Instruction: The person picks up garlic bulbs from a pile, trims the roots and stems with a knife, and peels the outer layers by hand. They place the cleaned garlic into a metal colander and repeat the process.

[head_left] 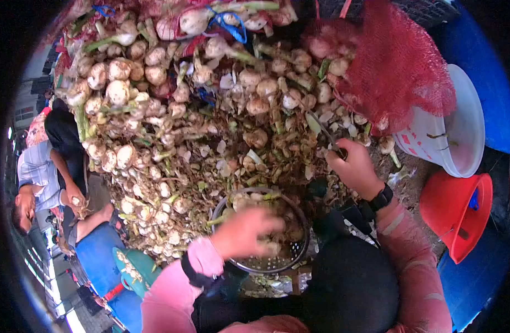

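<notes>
My left hand (246, 233) is over a metal colander (255, 270) with a perforated wall. Motion smears its fingers, so their grip does not show. Some garlic bulbs and stalks lie in the colander, partly hidden by the hand. My right hand (357, 169) is closed around a knife (324, 129), its blade pointing up and left over the heap. In front of both hands spreads a large pile of garlic bulbs (118, 92), with cut stalks and peelings (210, 150) mixed in.
Red mesh sacks (399, 72) lie along the back and right. A white bucket (471, 122) and a red bucket (457, 216) stand at the right. On the left another person (36, 166) sits holding a bulb, near a green container (134, 272).
</notes>
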The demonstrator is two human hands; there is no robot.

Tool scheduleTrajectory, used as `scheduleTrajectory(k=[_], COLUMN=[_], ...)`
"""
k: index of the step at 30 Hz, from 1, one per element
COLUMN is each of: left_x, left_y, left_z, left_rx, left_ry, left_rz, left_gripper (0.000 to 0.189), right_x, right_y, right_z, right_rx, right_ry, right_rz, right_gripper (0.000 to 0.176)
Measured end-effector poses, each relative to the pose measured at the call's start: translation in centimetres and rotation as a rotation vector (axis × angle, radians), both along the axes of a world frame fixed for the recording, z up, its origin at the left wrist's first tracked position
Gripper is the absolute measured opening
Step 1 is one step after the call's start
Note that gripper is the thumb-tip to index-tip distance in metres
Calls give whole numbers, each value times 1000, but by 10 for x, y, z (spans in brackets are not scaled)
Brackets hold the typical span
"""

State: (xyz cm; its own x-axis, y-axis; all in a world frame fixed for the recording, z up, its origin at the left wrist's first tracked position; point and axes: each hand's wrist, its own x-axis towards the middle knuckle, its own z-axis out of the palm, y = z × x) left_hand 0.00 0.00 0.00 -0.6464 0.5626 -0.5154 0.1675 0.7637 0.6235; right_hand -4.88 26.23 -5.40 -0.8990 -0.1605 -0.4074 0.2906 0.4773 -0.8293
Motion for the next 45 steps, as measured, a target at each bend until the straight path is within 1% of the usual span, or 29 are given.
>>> scheduleTrajectory(k=[1,2,3,4,6,7,9,10,12,14,15,17,19,21,23,24,25,27,28,31,32,35,36,37,39,40,41,43,45], left_x=[10,0,-60,-78,-89,-94,-101,-97,-85,-91,-59,-43,-37,-35,-26,-27,-30,-25,-26,-16,-15,0,2,5,8,-5,-6,-15,-8], left_y=[-1,-1,12,18,9,7,-4,-12,-19,-10,9,19,19,30,27,35,28,39,48,48,47,54,44,49,62,46,47,43,44], left_z=[11,9,-47,-49,-99,-115,-128,-129,-115,-72,-21,-5,3,17,11,13,10,22,27,20,20,32,22,28,44,36,35,26,34], left_rx=[-20,-105,-17,-180,-491,-479,-791,-788,-405,-256,342,480,725,995,812,876,637,617,841,761,606,738,352,358,934,742,772,787,879], left_ry=[-48,402,728,602,1040,1040,333,328,286,-19,-252,22,-331,-154,-92,-73,198,59,45,91,186,58,643,641,336,468,144,231,121], left_rz=[10,96,124,99,5,8,-25,-31,394,584,887,792,1033,998,1061,1118,785,1061,1122,1166,1147,1151,635,633,717,636,1002,854,988], left_gripper=[41,27,20,20,17,17,25,25,30,32,36,43,49,69,73,74,70,63,57,55,55,55,61,61,69,67,74,76,76], right_x=[11,14,-28,-21,-6,-6,-9,-9,-14,-18,-21,-27,-30,-31,-29,-25,-17,-11,-10,-6,-4,-4,-5,-10,-4,-3,9,1,-16], right_y=[-2,-2,8,6,-9,-9,-7,-5,-2,-7,-18,-43,-41,-27,-18,-19,-20,-31,-35,-42,-44,-36,-29,-22,15,8,0,-4,-5], right_z=[-3,-1,-17,-14,-11,-11,-13,-14,-16,-19,-10,29,38,22,12,22,33,53,55,57,55,44,31,-1,-30,-13,10,19,9], right_rx=[-3,-3,114,95,44,38,35,75,118,205,194,267,287,386,411,282,149,143,118,102,117,70,74,145,344,321,291,201,136], right_ry=[30,75,246,179,82,97,108,104,96,120,117,252,334,255,336,503,659,782,781,807,825,802,713,171,291,350,392,516,401], right_rz=[9,12,22,8,-11,-2,5,25,41,149,154,320,367,220,146,248,340,472,498,514,503,470,431,166,91,120,136,174,85], right_gripper=[31,31,31,31,31,31,31,30,30,27,27,24,22,21,20,19,19,22,23,23,23,21,26,25,20,19,19,22,20])
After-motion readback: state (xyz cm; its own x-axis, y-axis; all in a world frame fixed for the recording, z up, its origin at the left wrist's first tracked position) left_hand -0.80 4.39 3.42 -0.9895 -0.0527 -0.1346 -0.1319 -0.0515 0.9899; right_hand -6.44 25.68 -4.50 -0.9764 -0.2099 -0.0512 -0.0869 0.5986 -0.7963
